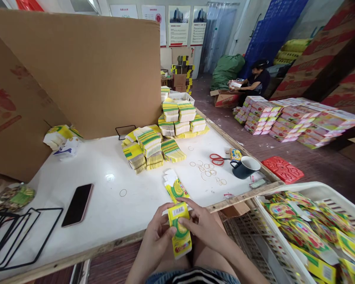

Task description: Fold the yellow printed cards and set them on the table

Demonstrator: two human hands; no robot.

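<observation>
Between my two hands, above the table's front edge, I hold a small yellow and green carton with a barcode near its top. My left hand grips its left edge, thumb on the front. My right hand holds the right side, its thumb pressed on the printed face. Just beyond lies a flattened yellow carton with white flaps on the white table. Stacks of flat yellow cartons stand farther back, with more bundles piled behind them.
Rubber bands, red-handled scissors and a dark mug are on the right. A phone and black wire racks lie left. At right stands a white basket of filled-out cartons. A person sits beyond stacked boxes.
</observation>
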